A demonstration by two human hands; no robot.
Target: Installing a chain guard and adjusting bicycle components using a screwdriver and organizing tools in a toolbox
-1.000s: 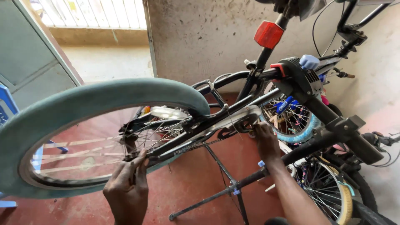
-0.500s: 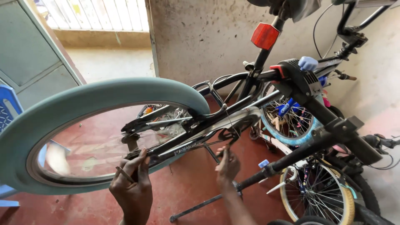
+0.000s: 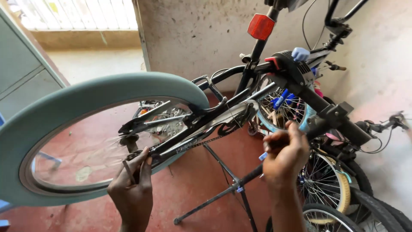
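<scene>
A bicycle hangs on a black repair stand (image 3: 223,193), its rear wheel with a pale teal tyre (image 3: 86,96) toward me. The spokes are blurred. My left hand (image 3: 133,189) is under the rear hub (image 3: 128,139) and chainstay, fingers pinched on a thin dark tool (image 3: 128,171). My right hand (image 3: 285,157) is raised with curled fingers beside the stand's black clamp arm (image 3: 330,116), right of the chain (image 3: 206,141) and crank; whether it touches anything is unclear.
Other bicycles lean against the wall at right, with wheels (image 3: 326,184) close to my right arm. A red reflector (image 3: 260,26) sits on the seatpost above. The floor (image 3: 189,189) is red, and a grey cabinet (image 3: 21,68) stands at left.
My right hand left the crank area, dropped toward me, then rose to the right near the clamp arm. My left hand stayed at the rear hub.
</scene>
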